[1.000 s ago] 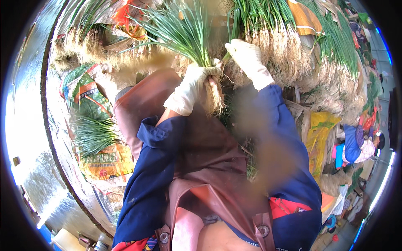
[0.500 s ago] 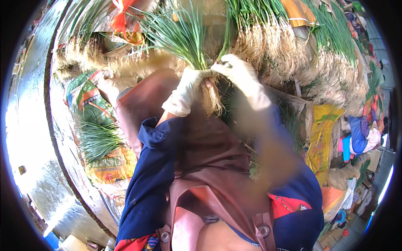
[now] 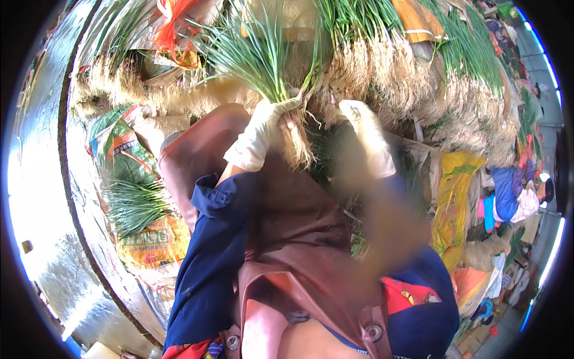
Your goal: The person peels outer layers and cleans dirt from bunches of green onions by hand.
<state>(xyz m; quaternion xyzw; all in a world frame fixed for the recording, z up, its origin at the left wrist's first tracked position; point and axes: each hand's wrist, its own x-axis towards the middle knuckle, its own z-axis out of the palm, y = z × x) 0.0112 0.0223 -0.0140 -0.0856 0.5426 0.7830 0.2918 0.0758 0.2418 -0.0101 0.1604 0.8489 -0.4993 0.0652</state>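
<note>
My left hand (image 3: 263, 125), in a white glove, is closed around a bunch of green onions (image 3: 269, 66). Their long leaves fan upward and to the left, while pale roots (image 3: 297, 143) hang below the fist. One stalk (image 3: 311, 81) leans out to the right of the bunch. My right hand (image 3: 366, 133), also gloved in white, is apart from the bunch, to its right, below the rooted ends of a large pile of green onions (image 3: 382, 66). Its fingers are loosely stretched and nothing shows in them. A brownish blur covers part of the right forearm.
More green onions (image 3: 469, 60) lie at the far right, roots toward me. Trimmed-looking green leaves (image 3: 137, 203) rest at left on a yellow printed sack (image 3: 152, 242). Another yellow sack (image 3: 454, 191) lies at right. A red plastic bag (image 3: 170, 27) is at far left. A person (image 3: 517, 194) sits farther right.
My right hand has come away from the bunch and moved right. The left hand keeps its hold, and the stalk at the bunch's right now leans apart from it.
</note>
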